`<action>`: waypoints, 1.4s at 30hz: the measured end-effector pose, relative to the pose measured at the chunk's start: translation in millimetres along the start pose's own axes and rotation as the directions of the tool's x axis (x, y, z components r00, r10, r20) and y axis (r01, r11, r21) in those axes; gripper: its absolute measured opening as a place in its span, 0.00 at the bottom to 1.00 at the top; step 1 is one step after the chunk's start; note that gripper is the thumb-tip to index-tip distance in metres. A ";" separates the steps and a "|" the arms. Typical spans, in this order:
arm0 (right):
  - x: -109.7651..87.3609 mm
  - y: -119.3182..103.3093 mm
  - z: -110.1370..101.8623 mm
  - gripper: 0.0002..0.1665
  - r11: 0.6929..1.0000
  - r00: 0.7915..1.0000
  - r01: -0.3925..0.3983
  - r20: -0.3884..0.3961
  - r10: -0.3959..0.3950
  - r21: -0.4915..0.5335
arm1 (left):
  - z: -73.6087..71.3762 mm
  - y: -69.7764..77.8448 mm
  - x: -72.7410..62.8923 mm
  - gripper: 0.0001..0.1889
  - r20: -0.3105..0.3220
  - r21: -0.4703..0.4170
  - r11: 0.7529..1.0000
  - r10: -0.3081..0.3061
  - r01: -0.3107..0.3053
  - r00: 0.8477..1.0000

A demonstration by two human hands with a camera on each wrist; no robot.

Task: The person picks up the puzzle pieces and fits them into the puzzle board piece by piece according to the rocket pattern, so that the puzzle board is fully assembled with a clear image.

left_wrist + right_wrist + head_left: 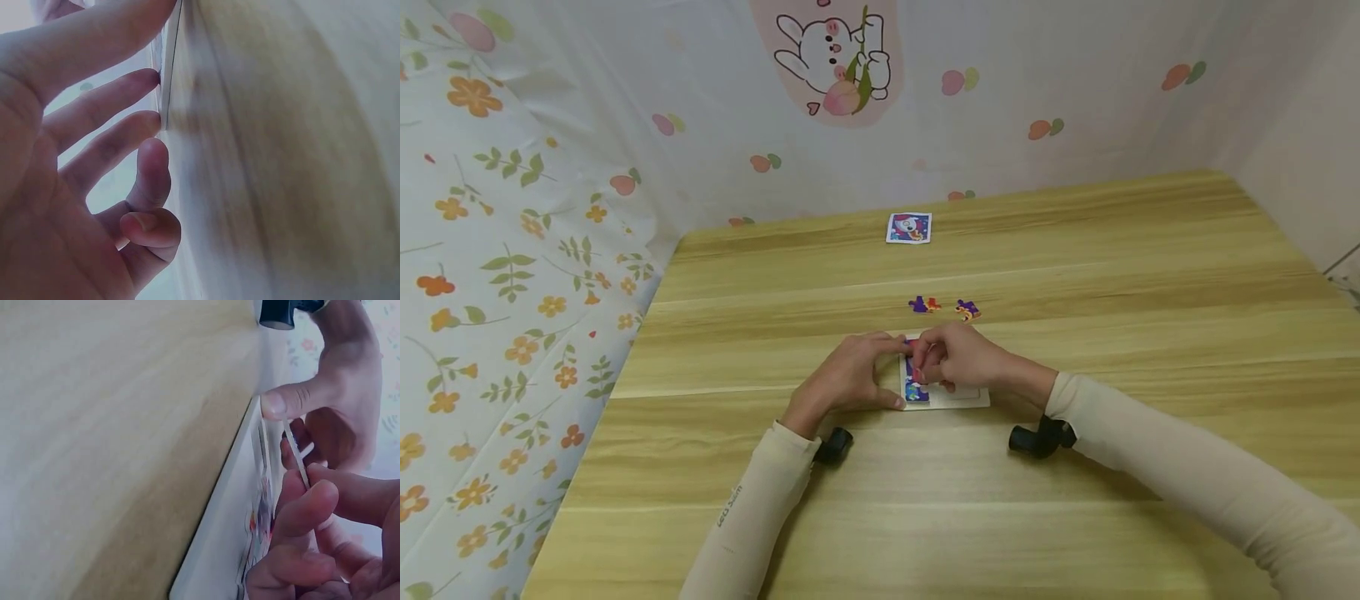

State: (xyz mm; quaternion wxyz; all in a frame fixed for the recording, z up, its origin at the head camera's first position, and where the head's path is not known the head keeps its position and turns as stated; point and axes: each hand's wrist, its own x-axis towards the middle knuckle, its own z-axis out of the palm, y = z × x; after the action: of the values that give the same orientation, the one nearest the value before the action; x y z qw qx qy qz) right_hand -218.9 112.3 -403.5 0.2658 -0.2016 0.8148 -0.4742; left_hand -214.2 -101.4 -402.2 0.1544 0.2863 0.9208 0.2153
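Note:
On the table lies a white-framed jigsaw board (957, 402) with colourful puzzle pieces (915, 393) along its left side. My left hand (844, 373) rests against the board's left side, thumb at the near corner and fairly straight fingers farther up. In the left wrist view, its fingertips touch the board's edge (166, 103). Over the board, my right hand (964, 357) pinches a thin puzzle piece (296, 450) between thumb and forefinger. That piece is tilted up edge-on in the right wrist view, so its picture is mostly hidden. The right hand covers much of the board.
Two loose purple-and-orange puzzle pieces (923, 305) (967, 312) lie just beyond the board. Farther back is a small picture card (909, 227). The wooden table (1075, 275) meets a patterned cloth (700, 125) behind it and at the left.

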 end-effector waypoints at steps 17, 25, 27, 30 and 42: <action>-6.0 0.8 12.2 0.07 0.880 0.977 0.115 -0.108 -0.184 -0.460 | 0.3 0.5 1.0 0.39 0.009 -0.005 1.000 -0.009 0.009 1.000; -16.2 -3.3 15.3 0.18 0.836 0.979 0.129 -0.068 -0.194 -0.533 | 0.7 0.1 0.0 0.39 -0.009 -0.009 1.000 0.003 -0.003 1.000; -16.5 -2.8 16.7 0.17 0.829 0.976 0.129 -0.078 -0.203 -0.545 | 0.8 0.3 0.4 0.39 -0.012 -0.009 1.000 0.004 -0.004 1.000; -15.8 -1.7 17.5 0.17 0.830 0.974 0.127 -0.088 -0.207 -0.542 | 1.1 0.4 1.2 0.39 -0.013 -0.012 1.000 -0.002 0.002 1.000; -10.9 -0.7 13.8 0.15 0.848 0.979 0.136 -0.061 -0.194 -0.513 | -0.3 1.6 1.2 0.39 0.004 -0.023 0.999 -0.025 0.025 1.000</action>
State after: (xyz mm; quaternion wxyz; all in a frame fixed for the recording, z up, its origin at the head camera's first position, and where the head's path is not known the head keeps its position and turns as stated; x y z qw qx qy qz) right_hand -201.8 109.1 -405.9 0.1163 -0.3071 0.9035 -0.2755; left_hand -214.5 -99.5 -401.4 0.1623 0.2733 0.9215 0.2232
